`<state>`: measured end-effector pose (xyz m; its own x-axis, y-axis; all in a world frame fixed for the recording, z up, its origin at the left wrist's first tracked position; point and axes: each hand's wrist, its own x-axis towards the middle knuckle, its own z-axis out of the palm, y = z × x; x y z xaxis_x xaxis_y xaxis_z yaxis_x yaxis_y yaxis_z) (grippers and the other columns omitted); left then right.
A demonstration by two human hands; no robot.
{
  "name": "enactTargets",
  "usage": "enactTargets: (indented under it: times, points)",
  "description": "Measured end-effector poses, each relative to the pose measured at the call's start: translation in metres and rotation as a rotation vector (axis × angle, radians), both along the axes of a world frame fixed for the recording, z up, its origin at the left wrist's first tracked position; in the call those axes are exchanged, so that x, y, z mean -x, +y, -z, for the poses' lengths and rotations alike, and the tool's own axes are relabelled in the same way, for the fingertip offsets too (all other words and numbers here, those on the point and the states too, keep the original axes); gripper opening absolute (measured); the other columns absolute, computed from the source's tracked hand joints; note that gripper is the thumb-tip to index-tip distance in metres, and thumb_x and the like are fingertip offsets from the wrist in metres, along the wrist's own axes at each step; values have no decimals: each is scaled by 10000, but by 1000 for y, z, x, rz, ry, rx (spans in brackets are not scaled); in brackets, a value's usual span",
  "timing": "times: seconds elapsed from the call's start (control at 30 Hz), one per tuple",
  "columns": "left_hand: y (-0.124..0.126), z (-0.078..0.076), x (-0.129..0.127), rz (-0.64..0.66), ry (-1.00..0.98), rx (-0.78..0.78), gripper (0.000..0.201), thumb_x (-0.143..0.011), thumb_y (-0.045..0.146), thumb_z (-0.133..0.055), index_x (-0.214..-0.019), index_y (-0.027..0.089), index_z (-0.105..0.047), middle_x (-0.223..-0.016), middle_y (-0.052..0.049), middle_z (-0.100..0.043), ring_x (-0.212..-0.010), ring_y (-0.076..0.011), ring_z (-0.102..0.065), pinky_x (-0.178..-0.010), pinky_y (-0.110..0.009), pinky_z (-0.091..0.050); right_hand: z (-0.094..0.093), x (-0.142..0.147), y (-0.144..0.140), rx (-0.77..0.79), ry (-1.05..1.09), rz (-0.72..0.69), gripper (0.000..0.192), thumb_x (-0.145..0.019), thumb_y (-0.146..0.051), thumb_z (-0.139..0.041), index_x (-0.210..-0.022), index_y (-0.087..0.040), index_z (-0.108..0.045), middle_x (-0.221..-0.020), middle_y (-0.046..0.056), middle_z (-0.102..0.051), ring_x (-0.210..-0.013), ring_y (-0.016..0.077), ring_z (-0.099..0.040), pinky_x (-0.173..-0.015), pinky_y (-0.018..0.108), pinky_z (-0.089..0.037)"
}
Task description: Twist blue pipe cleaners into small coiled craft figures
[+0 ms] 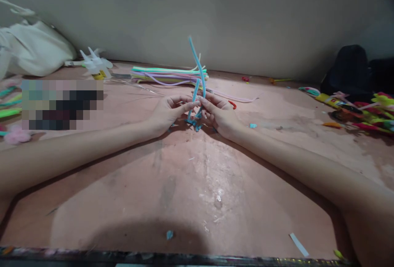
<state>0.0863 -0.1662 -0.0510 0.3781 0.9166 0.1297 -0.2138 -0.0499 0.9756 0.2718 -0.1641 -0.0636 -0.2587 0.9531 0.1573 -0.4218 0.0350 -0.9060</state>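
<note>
Long, thin, blue fuzzy pipe cleaner (196,79) stood near the middle of the pinkish, scuffed surface (197,185), pinched low between both hands. Left hand (168,113) just left of the pipe cleaner, fingers (188,105) closed together on its shorter strand; right hand (220,115) just right of it, fingers clamped on the same blue stem near its twisted base. Longer strand curved upward above the hands, free end unsupported.

Judged light, soft-coated and easily bent (a wire core likely, so bends would stay put); fuzz gave grip, not slippery. Best held close to the twist, where the strands met, since the free tips would wobble.

Behind the pipe cleaner, a flat bundle of pastel pipe cleaners (169,74). Further left of it, a white plastic glue bottle (95,66) and a crumpled white cloth bag (33,49). Well to the right, a heap of bright coloured craft pieces (366,113) and a dark bag (347,70). Small blue scrap (253,125) just right of the right hand.
</note>
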Motion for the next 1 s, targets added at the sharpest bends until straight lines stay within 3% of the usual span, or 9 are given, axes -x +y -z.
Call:
enactTargets:
  times: [0.2, 0.33, 0.5, 0.67, 0.83, 1.0]
  points:
    - [-2, -2, -3, 39, -4, -22, 523, -746, 574, -988, -886, 171, -685, -713, 16, -716, -603, -116, -703, -567, -212, -613, -2, 1, -4, -55, -62, 4, 338, -880, -388, -884, -1149, -239, -743, -764, -63, -671, -502, 58, -533, -413, 184, -385]
    - [0, 0, -3, 45, -15, -14, 521, -724, 567, -1003, -846, 172, -687, -747, 9, -724, -613, -107, -698, -576, -208, -615, -2, 1, -6, -94, -69, 15, 357, -920, -414, -845, -1200, -247, -699, -801, -58, -679, -539, 66, -575, -453, 189, -442]
    - [3, 0, -2, 16, 0, -29, 522, -690, 548, -1026, -827, 183, -680, -686, 28, -678, -530, -103, -636, -453, -204, -569, 0, 1, -4, -121, -66, -43, 317, -900, -410, -867, -1102, -220, -712, -774, -53, -669, -520, 60, -559, -435, 184, -420]
    - [1, -1, -3, 26, 10, -10, 544, -666, 522, -1044, -824, 174, -657, -705, 32, -682, -559, -94, -632, -511, -221, -612, 1, 0, -2, -118, -70, 7, 321, -904, -480, -860, -1009, -218, -707, -616, -70, -594, -477, 73, -514, -408, 186, -359]
    - [0, -1, -1, 32, 63, 12, 461, -756, 463, -1002, -837, 163, -662, -683, 33, -673, -579, -88, -629, -546, -210, -598, 0, 0, -3, -99, -82, 50, 447, -876, -576, -868, -1087, -216, -707, -640, -81, -611, -429, 58, -471, -376, 202, -321]
    - [0, -1, -2, 43, 74, 13, 459, -781, 460, -988, -832, 160, -644, -718, 9, -722, -606, -100, -674, -589, -218, -610, 2, 2, 0, -106, -51, 37, 485, -820, -607, -904, -1069, -241, -706, -672, -78, -644, -481, 70, -551, -406, 192, -378]
